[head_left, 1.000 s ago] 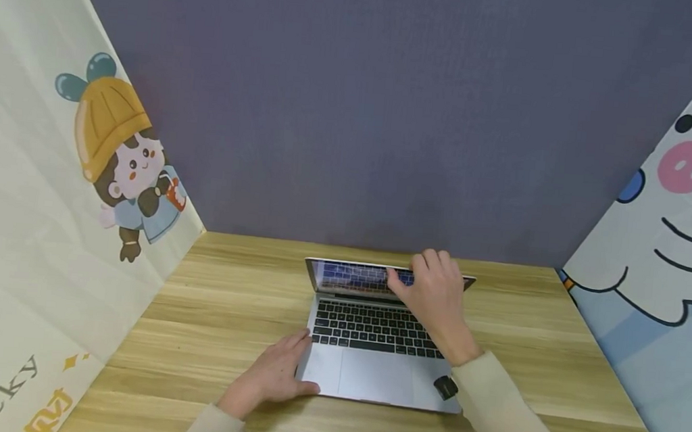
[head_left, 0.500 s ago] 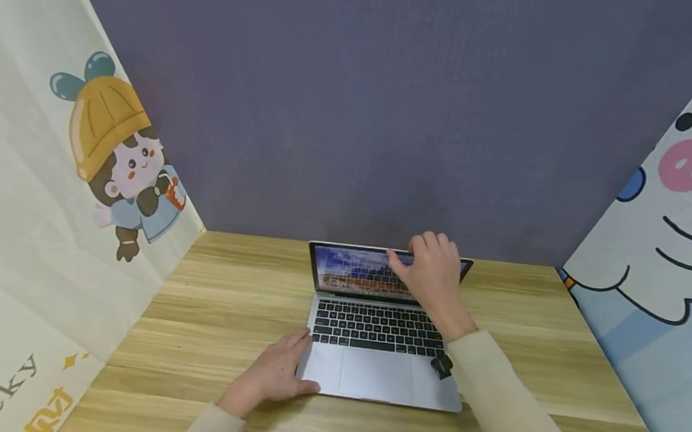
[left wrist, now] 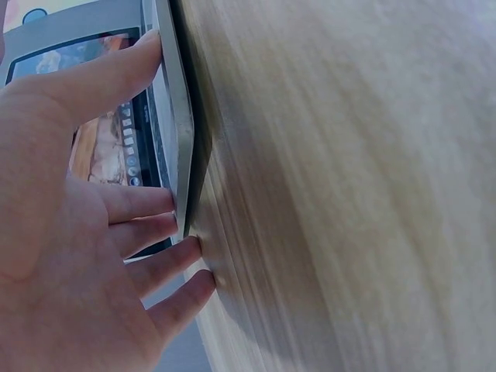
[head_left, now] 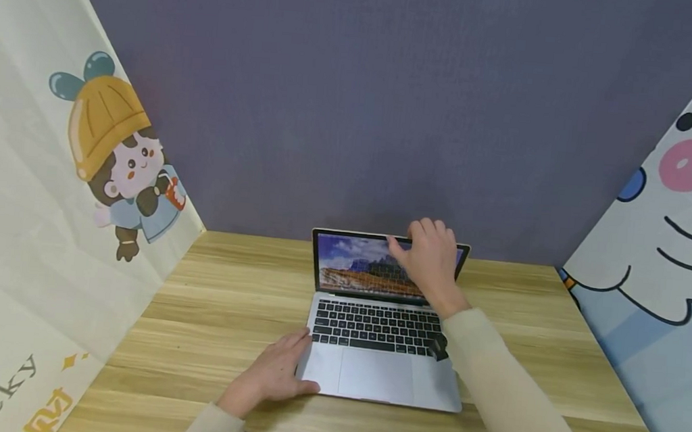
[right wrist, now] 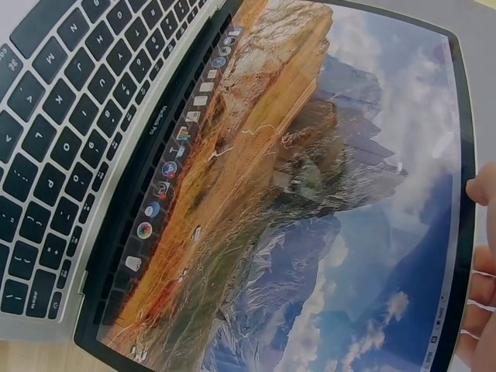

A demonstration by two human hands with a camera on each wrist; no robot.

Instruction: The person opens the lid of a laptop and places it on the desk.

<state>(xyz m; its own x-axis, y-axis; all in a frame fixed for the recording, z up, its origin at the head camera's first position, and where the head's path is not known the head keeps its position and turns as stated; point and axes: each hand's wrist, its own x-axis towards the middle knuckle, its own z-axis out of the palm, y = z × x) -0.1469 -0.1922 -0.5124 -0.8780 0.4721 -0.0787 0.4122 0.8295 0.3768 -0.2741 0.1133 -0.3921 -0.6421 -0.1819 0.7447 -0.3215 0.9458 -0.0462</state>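
Observation:
A silver laptop (head_left: 376, 376) stands on the wooden table with its lid raised and its screen (head_left: 348, 267) lit, showing a mountain picture. My right hand (head_left: 432, 267) grips the lid's top edge near its right end, thumb on the screen side and fingers over the edge. Only part of that right hand (right wrist: 483, 302) appears in the right wrist view, beside the screen (right wrist: 310, 178) and keyboard (right wrist: 70, 139). At the laptop's front left corner rests my left hand (head_left: 275, 370). In the left wrist view, the fingers of this left hand (left wrist: 77, 232) reach the base's edge (left wrist: 182, 132), nearly straight.
Behind the wooden table (head_left: 210, 314) stands a dark blue-grey panel (head_left: 354, 108). Printed cloths hang at both sides: a pale one (head_left: 7, 182) at left and a blue and white one (head_left: 683, 270) at right.
My right hand has moved up and back with the laptop's lid, which has tilted further open, so more of the lit screen shows. The left hand has stayed in place.

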